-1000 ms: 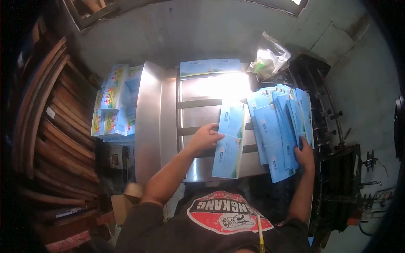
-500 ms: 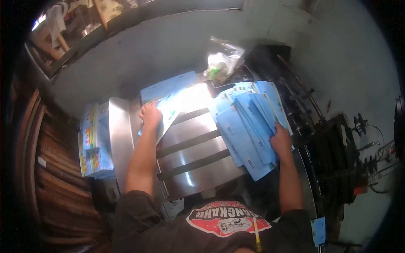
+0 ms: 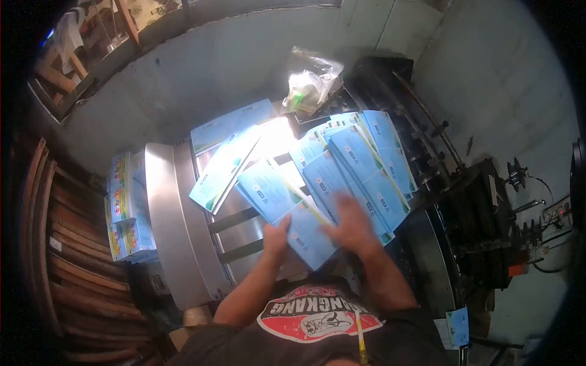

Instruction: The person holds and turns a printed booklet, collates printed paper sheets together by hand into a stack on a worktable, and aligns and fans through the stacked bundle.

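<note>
My left hand [image 3: 276, 236] is closed on the left edge of a long blue printed sheet [image 3: 282, 210], which lies tilted over the slatted metal surface [image 3: 241, 238]. Smeared by motion, my right hand [image 3: 352, 226] is at the sheet's right edge; its finger state is unclear. Behind and right of it, several blue printed sheets [image 3: 366, 165] are fanned in an overlapping pile. Another blue sheet bundle [image 3: 223, 168] rests slanted at the left of the metal surface, partly over a further blue sheet [image 3: 235, 119] along the back edge.
A raised metal panel [image 3: 174, 226] borders the left side, with stacks of colourful printed pieces [image 3: 125, 207] beyond it. Curved wooden boards [image 3: 85, 280] stand far left. A clear plastic bag [image 3: 311, 82] sits at the back. Dark machinery [image 3: 482, 226] is at the right.
My left hand has left the slanted bundle at the left and come back to a blue sheet in front of me. My right hand has moved left from the pile's right edge.
</note>
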The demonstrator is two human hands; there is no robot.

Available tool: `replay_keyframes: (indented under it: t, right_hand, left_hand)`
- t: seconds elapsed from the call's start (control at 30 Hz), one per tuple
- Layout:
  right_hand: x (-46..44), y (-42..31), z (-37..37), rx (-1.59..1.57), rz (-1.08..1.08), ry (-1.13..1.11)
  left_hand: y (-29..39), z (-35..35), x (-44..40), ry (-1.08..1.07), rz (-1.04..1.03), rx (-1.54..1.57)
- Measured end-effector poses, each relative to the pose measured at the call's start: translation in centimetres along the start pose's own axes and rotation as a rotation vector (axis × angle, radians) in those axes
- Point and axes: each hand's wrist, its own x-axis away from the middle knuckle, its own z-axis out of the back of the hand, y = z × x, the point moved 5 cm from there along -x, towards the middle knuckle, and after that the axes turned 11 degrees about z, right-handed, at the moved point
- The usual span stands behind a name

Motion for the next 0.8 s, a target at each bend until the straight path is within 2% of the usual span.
replay_keyframes:
  t: [0.07, 0.13, 0.17, 0.23, 0.27, 0.33, 0.37, 0.43, 0.5, 0.53, 0.57, 0.63, 0.67, 0.7, 0.73, 0.77, 0.8]
  right_hand:
    - [0.5, 4.2, 3.0, 0.417, -0.198, 0.303]
    - [0.5, 7.6, 3.1, 0.346, -0.334, 0.239]
    - [0.3, 8.3, 3.5, 0.35, -0.324, 0.243]
    - [-0.2, 8.0, 3.7, 0.3, -0.129, 0.258]
    - [-0.1, 6.8, 4.4, 0.3, -0.132, 0.258]
    - [-0.2, 4.1, 6.0, 0.254, -0.172, 0.23]
    - [-0.2, 2.8, 5.5, 0.257, -0.168, 0.226]
    - [0.6, -2.3, 3.7, 0.166, 0.212, 0.42]
    - [0.3, -7.3, -0.9, 0.042, 0.181, 0.201]
    - [0.1, -9.7, -3.5, 0.082, 0.231, 0.073]
    - [0.2, -11.4, -5.8, 0.119, 0.281, -0.058]
    - [0.7, -12.8, -8.2, 0.106, 0.338, -0.055]
    - [0.7, -13.4, -8.8, 0.1, 0.397, -0.056]
    - [0.8, -13.0, -8.6, 0.098, 0.405, -0.06]
    - [1.0, -12.5, -6.8, -0.049, 0.352, -0.056]
    - [1.7, -11.3, -5.4, -0.196, 0.294, -0.055]
    - [2.5, -8.5, -5.7, -0.108, 0.34, 0.101]
  left_hand:
    - [0.8, 1.9, 1.1, 0.021, 0.049, -0.021]
    - [1.5, 3.0, 1.2, 0.034, 0.026, -0.275]
    - [1.3, 3.4, 1.1, 0.035, 0.018, -0.269]
    - [1.5, 4.3, 1.6, 0.166, -0.309, -0.47]
    - [1.4, 4.2, 1.9, 0.164, -0.307, -0.473]
    - [2.4, 4.0, 3.5, 0.309, -0.54, -0.497]
    - [2.9, 3.7, 4.3, 0.313, -0.538, -0.492]
    - [4.2, 2.8, 5.9, 0.276, -0.6, -0.561]
    - [1.6, 5.1, 3.2, 0.098, -0.465, -0.622]
    - [0.4, 5.4, 2.3, -0.008, -0.251, -0.293]
    - [-0.8, 5.3, 2.3, -0.332, -0.06, 0.319]
    - [-0.8, 5.8, 2.2, -0.186, 0.053, 0.458]
    - [-0.3, 5.9, 2.4, -0.18, 0.047, 0.46]
    - [0.5, 6.7, 2.6, -0.003, -0.044, 0.156]
    - [1.6, 7.2, 3.0, 0.172, -0.126, -0.151]
    - [2.5, 7.4, 3.4, 0.178, -0.121, -0.146]
    - [3.7, 7.8, 3.8, 0.156, -0.098, -0.122]
